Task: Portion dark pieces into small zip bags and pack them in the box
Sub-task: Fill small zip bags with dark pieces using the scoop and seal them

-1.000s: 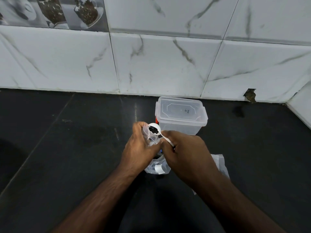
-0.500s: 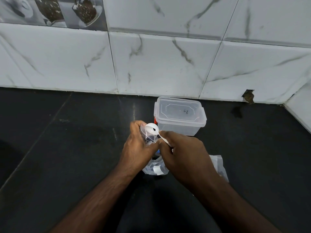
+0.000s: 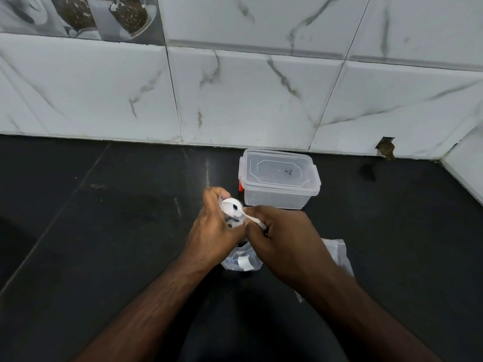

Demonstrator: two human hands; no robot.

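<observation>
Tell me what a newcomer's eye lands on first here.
Two hands meet at centre: the left hand grips a small clear bag, and the right hand tips a white spoon into its mouth. Just behind them, a lidded clear plastic box stands on the black counter near the marble-tiled wall.

White spoon (image 3: 232, 207), black counter (image 3: 104, 218), clear box (image 3: 278, 184), grey-veined white marble tiles (image 3: 248, 100).

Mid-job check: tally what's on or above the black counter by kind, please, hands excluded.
Clear lidded plastic box: 1
White plastic spoon: 1
Small clear zip bag being filled: 1
Clear plastic packets lying on the counter: 2
Total: 5
</observation>
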